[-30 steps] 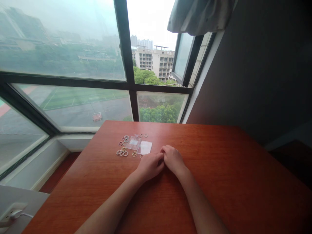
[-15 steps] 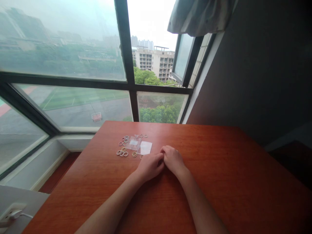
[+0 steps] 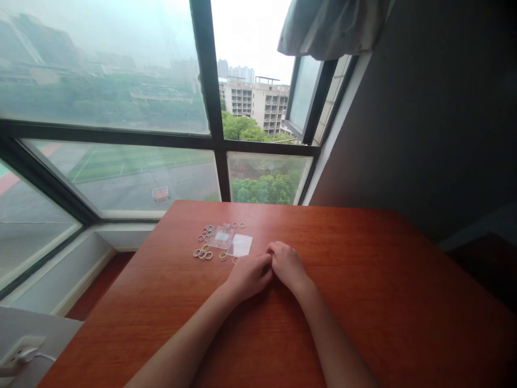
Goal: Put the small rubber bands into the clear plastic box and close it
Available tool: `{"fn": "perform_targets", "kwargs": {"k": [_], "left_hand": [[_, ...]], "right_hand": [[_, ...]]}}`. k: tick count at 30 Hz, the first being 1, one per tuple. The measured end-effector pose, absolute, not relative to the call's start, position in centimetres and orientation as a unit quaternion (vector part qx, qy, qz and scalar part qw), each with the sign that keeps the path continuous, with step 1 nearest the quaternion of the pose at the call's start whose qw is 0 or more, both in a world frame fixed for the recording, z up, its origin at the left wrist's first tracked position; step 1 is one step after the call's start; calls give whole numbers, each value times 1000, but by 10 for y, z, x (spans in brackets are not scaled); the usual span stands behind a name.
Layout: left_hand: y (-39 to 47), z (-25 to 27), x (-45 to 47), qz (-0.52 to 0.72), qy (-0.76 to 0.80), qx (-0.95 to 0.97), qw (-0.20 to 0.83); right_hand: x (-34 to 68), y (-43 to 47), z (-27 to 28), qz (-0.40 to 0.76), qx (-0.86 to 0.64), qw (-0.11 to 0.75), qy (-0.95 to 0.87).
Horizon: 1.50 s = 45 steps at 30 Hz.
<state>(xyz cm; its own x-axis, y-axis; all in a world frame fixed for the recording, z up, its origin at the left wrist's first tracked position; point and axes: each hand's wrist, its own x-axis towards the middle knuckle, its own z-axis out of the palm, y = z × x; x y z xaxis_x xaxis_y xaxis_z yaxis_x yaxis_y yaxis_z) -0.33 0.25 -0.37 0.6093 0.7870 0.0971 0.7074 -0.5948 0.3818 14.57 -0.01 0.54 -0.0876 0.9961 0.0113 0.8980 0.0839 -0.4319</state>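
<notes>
Since the earlier frame, no shift is seen: left hand (image 3: 249, 274) and right hand (image 3: 288, 265) are kept together over the table (image 3: 363, 269), both curled (whether something is grasped cannot be told). Rings (image 3: 205, 251) are scattered beside the clear case (image 3: 222, 237), near the left hand.

Room: indoors, upper floor; home or office, cannot tell which
Window (image 3: 218, 143): dark-framed, looking down on treetops (image 3: 264, 188) and a sports field (image 3: 133, 160)
Curtain (image 3: 331, 29): grey, bunched
Socket (image 3: 16, 353): low on the wall (image 3: 52, 327), with a plug (image 3: 28, 355)
Table (image 3: 383, 291): reddish, wood-grained
</notes>
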Motion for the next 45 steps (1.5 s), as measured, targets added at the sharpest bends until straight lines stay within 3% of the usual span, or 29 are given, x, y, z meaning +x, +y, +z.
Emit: {"fn": "perform_targets", "kwargs": {"k": [45], "left_hand": [[3,-7,-4,141,417,886,145]], "right_hand": [[145,1,4,158,-658,157,-719]]}}
